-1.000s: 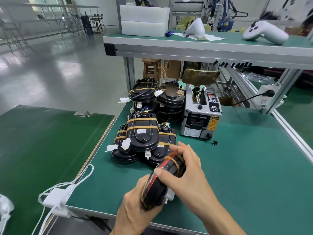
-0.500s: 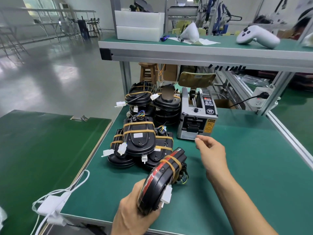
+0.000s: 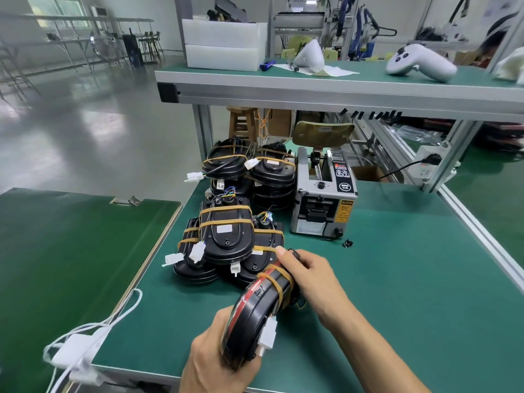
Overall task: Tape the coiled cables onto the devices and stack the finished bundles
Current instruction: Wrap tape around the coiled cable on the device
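- Device (image 3: 255, 316), a black shell with a red stripe, is held on edge above the near part of the green table (image 3: 397, 293), just in front of the pile of finished bundles (image 3: 226, 236).
- Left hand (image 3: 218, 361) grips its lower end, fingers curled round the rim.
- Right hand (image 3: 309, 276) holds the upper end, thumb laid over the tan tape bands (image 3: 279, 282) that cross the shell.
- Step, as I judge it: pressing down a strip of tape over the coiled cable. Next would be smoothing the ends flat, then either another strip from the tape dispenser (image 3: 323, 205) or setting the device on the pile.
- Hidden: the coiled cable lies on the far face; only a white plug (image 3: 268, 336) shows. Right fingertips are behind the shell, so whether a loose strip remains cannot be told.
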`<state>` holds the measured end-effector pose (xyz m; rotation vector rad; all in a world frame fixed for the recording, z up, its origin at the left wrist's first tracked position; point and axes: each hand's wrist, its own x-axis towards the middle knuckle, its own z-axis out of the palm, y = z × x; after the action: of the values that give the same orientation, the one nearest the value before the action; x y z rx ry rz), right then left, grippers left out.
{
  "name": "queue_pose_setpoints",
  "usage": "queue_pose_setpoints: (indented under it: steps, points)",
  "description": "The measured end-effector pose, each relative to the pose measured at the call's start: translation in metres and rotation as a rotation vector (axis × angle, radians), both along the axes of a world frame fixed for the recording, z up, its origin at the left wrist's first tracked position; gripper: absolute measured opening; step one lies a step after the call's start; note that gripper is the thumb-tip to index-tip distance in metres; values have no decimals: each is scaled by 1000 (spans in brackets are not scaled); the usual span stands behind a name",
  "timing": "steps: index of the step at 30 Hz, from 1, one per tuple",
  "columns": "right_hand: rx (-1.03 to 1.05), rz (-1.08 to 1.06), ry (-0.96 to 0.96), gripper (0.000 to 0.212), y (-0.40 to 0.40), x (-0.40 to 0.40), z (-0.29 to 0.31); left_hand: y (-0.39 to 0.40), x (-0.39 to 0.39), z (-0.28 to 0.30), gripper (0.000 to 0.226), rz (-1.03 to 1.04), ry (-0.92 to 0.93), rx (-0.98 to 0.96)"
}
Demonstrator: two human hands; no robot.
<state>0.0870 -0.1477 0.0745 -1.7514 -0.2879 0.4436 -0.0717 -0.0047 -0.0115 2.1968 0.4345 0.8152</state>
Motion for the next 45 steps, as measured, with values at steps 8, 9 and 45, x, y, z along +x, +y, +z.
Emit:
queue_pose_setpoints:
  steps: [8,9,45]
  points:
    - [-29,-522,-169,17,-9,65,2,-18,-2,34,64,39,-41,39]
    - [-43,-568,-169,16,-7,75,2,-17,-2,31,60,35,-46,50]
    - [212,-303,142,15,-26,32,18,-15,-3,29,59,21,-29,5]
